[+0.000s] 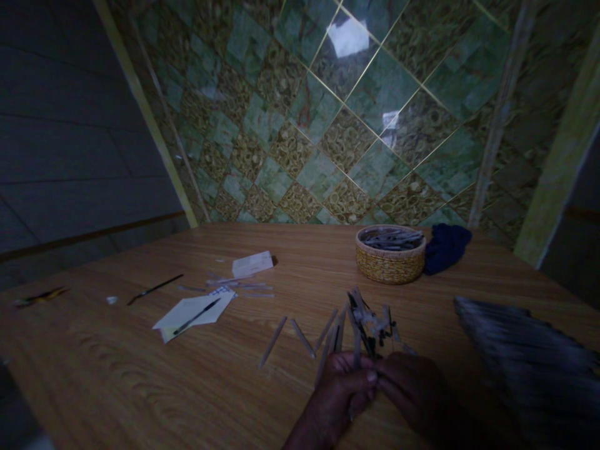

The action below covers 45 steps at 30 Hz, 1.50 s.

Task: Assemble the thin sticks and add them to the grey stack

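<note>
My left hand (pixel 344 390) and my right hand (pixel 412 390) meet low in the picture, fingers pinched together on a bunch of thin grey paper sticks (pixel 368 322) that fans upward from them. Both hands are closed around the bunch's lower ends. More loose sticks (pixel 300 337) lie flat on the wooden table (pixel 117 381) just left of my hands. The light is dim, so fine detail of the sticks is hard to make out.
A woven basket (pixel 390 262) holding more sticks stands at the back, a dark blue cloth (pixel 445 247) beside it. White paper with a pen (pixel 194 312), a small white box (pixel 252 264), another pen (pixel 154 289) lie left. A grey striped bundle (pixel 529 362) lies right.
</note>
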Available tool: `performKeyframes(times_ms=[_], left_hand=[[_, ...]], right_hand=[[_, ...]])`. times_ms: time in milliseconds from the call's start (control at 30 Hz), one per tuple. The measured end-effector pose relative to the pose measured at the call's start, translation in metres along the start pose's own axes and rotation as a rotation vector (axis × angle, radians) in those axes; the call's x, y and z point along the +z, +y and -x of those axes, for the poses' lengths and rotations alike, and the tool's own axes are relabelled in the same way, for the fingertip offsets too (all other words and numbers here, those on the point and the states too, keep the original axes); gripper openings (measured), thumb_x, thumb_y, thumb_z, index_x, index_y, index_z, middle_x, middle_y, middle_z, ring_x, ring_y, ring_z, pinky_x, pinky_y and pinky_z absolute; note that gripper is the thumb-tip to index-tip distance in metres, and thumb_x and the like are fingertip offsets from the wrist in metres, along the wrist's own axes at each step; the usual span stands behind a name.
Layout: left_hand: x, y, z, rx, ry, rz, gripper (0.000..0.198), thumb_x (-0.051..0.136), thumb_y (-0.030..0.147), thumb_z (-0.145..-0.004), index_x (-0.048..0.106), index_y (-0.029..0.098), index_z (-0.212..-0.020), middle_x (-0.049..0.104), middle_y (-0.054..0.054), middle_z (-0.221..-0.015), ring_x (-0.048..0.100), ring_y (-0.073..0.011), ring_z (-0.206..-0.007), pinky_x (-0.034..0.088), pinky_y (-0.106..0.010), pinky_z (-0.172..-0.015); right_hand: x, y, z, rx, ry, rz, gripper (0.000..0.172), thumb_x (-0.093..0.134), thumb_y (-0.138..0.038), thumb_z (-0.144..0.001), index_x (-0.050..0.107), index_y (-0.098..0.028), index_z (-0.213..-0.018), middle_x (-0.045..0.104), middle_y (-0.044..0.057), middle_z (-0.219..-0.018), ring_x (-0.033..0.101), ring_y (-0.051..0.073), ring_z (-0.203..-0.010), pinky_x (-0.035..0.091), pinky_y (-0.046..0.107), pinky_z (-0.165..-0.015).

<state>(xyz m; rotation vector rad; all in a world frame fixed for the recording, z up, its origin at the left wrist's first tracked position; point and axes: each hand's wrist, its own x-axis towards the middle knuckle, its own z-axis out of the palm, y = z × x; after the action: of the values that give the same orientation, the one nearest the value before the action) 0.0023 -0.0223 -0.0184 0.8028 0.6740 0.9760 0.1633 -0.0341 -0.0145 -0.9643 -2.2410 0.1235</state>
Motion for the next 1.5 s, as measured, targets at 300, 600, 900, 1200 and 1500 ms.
performKeyframes(times_ms=[300, 600, 900, 1200, 1500], left_hand=[[-0.001, 0.001, -0.001, 0.042, -0.068, 0.065, 0.020, 0.080, 0.023, -0.055, 0.071, 0.008, -0.065, 0.058, -0.003, -0.051, 0.048, -0.0064, -0.045, 0.035, -0.018, -0.049], [-0.002, 0.005, -0.001, 0.081, -0.087, -0.233, 0.043, 0.062, 0.049, -0.075, 0.070, 0.007, -0.075, 0.055, -0.003, -0.048, 0.035, -0.0039, -0.036, 0.018, -0.018, -0.038], [0.006, 0.007, 0.004, 0.087, -0.170, -0.382, 0.054, 0.052, 0.057, -0.078, 0.070, 0.007, -0.084, 0.058, -0.004, -0.052, 0.033, -0.0045, -0.035, 0.019, -0.020, -0.038], [0.006, 0.007, 0.003, 0.059, -0.191, -0.461, 0.060, 0.049, 0.061, -0.078, 0.071, 0.006, -0.089, 0.058, -0.004, -0.052, 0.033, -0.0050, -0.035, 0.020, -0.020, -0.037], [0.003, 0.004, 0.001, 0.036, -0.203, -0.429, 0.056, 0.050, 0.059, -0.078, 0.070, 0.007, -0.085, 0.058, -0.002, -0.050, 0.030, -0.0039, -0.031, 0.017, -0.020, -0.035]], right_hand=[[-0.014, -0.005, -0.005, 0.120, -0.064, -0.261, 0.022, 0.047, -0.026, -0.086, 0.066, -0.021, -0.095, 0.068, 0.003, -0.076, 0.063, 0.014, -0.068, 0.047, 0.019, -0.065], [-0.024, 0.005, -0.007, 0.399, 0.143, -0.434, 0.023, 0.049, -0.032, -0.081, 0.070, -0.022, -0.085, 0.070, 0.001, -0.068, 0.064, 0.015, -0.057, 0.049, 0.021, -0.055], [-0.027, 0.007, -0.007, 0.468, 0.232, -0.606, 0.023, 0.053, -0.032, -0.078, 0.070, -0.020, -0.088, 0.070, 0.003, -0.070, 0.064, 0.017, -0.060, 0.051, 0.023, -0.055], [-0.027, 0.003, -0.008, 0.425, 0.139, -0.621, 0.021, 0.051, -0.030, -0.078, 0.069, -0.020, -0.077, 0.065, 0.001, -0.060, 0.060, 0.014, -0.054, 0.048, 0.021, -0.052], [-0.029, 0.007, -0.007, 0.393, 0.091, -0.584, 0.020, 0.050, -0.029, -0.079, 0.068, -0.019, -0.079, 0.066, 0.002, -0.063, 0.061, 0.015, -0.056, 0.048, 0.022, -0.053]])
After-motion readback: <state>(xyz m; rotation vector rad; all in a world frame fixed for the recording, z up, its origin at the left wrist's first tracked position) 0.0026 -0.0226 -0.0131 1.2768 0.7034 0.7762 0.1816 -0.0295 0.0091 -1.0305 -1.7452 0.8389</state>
